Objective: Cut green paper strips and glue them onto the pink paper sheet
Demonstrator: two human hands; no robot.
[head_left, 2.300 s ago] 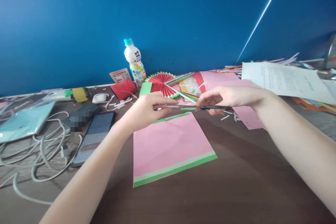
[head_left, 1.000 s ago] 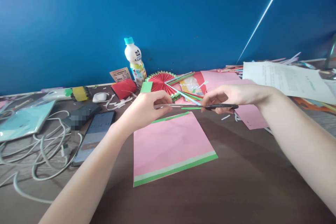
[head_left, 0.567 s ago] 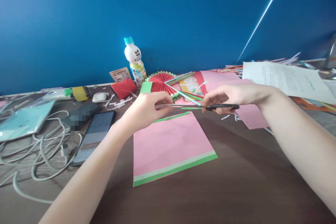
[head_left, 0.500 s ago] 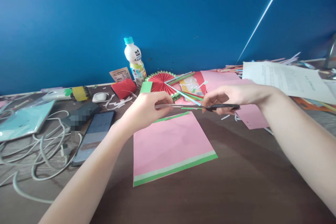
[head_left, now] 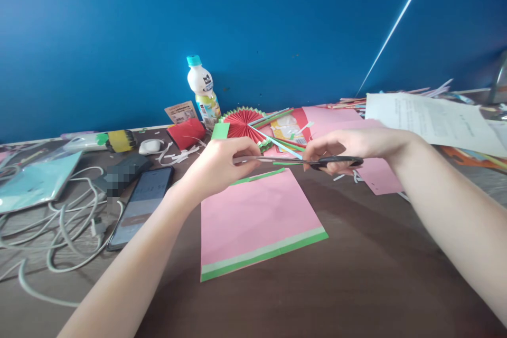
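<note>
My right hand (head_left: 336, 150) grips dark-handled scissors (head_left: 336, 161), whose blades point left toward my left hand (head_left: 233, 161). The fingers of my left hand are pinched on a thin pale strip, seen nearly edge-on beside the blades; whether the blades touch it, I cannot tell. Below both hands, a pink sheet (head_left: 257, 216) lies flat on the table, with green and pale green bands along its near edge and a green strip along its far edge. A green paper piece (head_left: 220, 131) shows behind my left hand.
Behind stand a bottle (head_left: 204, 90) and a red folded paper fan (head_left: 243, 122). On the left are a phone (head_left: 140, 206), white cables (head_left: 63, 222) and a teal packet (head_left: 39, 182). Printed paper (head_left: 431, 121) and pink sheets (head_left: 380, 175) lie to the right.
My right hand and the scissors have shifted very slightly. My left hand has hardly moved, and the pink sheet lies in the same place.
</note>
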